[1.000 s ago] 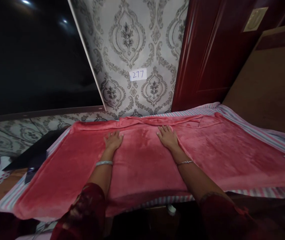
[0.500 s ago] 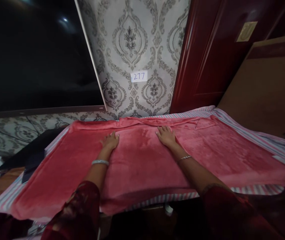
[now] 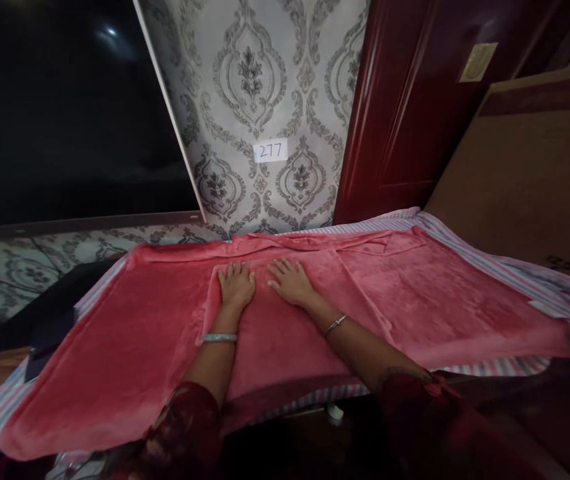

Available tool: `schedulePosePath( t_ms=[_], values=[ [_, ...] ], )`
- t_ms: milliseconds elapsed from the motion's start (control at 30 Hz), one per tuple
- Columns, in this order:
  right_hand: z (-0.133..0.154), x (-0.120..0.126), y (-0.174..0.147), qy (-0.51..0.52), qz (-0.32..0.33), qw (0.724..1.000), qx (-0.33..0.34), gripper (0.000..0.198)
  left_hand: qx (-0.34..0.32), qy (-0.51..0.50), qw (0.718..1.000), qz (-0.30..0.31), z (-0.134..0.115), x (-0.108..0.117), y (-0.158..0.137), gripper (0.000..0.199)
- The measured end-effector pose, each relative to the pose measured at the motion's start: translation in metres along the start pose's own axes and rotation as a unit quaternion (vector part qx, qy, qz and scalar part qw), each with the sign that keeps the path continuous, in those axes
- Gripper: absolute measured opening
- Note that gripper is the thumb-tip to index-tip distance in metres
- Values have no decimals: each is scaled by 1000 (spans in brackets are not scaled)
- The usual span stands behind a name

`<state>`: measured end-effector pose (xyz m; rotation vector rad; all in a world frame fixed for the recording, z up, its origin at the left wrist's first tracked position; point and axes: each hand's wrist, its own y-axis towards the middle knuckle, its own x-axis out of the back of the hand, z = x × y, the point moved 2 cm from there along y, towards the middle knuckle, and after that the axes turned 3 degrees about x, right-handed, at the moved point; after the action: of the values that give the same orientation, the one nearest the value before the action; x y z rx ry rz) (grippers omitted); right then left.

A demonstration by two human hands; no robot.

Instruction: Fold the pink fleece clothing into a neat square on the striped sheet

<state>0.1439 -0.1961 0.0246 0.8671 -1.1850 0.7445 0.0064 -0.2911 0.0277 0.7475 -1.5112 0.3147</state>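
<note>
A plush pink-red blanket (image 3: pixel 109 347) lies spread over a striped cloth (image 3: pixel 485 267). Near its middle is a folded rectangular panel of the same plush fabric (image 3: pixel 285 347). My left hand (image 3: pixel 237 285) rests flat on the upper left part of this panel, fingers spread. Beside it, my right hand (image 3: pixel 292 282) also lies flat on the panel, its fingers stretched toward the upper left. Neither hand grips anything. Along the far edge the blanket is bunched into a rumpled fold.
A large black screen (image 3: pixel 65 120) stands at the back left. Patterned wallpaper carries a white label marked 277 (image 3: pixel 271 151). On the right are a dark red door (image 3: pixel 405 100) and a big cardboard box (image 3: pixel 529 167). A dark object (image 3: pixel 49 340) sits by the left edge.
My right hand has slid left across the fabric, and my left hand has shifted a little right, so they are closer together. The panel's side edges now show more clearly.
</note>
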Motion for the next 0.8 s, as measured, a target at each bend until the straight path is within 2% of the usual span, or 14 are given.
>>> schedulePosePath(
  t_ms=[200,333,467,633,733,800],
  values=[
    [-91,11,-30,-34,-5,989,-145,57,0,-8,1000,7,1,-1,4,56],
    [-129,13,-56,19,10,972,-235,59,-5,-12,1000,5,0,-2,4,56],
    [-137,12,-68,42,14,967,-251,60,3,-15,1000,15,-3,0,4,57],
    [-132,13,-71,39,7,968,-249,60,20,-35,997,61,-5,12,5,60],
    [-132,19,-72,48,18,966,-252,61,21,-37,998,39,-4,28,-5,62],
    [-130,27,-71,56,19,963,-261,61,-8,-35,999,17,-3,39,-21,61]
  ],
)
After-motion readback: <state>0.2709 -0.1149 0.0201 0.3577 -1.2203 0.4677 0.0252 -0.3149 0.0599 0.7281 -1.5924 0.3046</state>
